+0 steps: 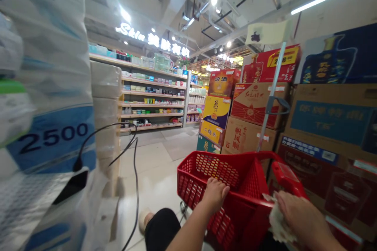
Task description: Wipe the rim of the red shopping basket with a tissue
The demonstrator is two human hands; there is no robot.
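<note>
A red plastic shopping cart (250, 200) with perforated walls stands right in front of me. My left hand (215, 195) is closed over the near rim of its basket. At the cart's right end, beside the handle (290, 176), my right hand (300, 213) holds a crumpled whitish cloth (279, 222) against the red plastic. Part of the cloth is hidden under the fingers. I see nothing lying in the visible part of the basket.
Stacked cartons (250, 106) rise behind and right of the cart, near a pole (272, 94). Large white paper packs (53, 66) stand at left, with a black cable (136, 176) hanging there. Stocked shelves (153, 93) line the back beyond the tiled floor (153, 153).
</note>
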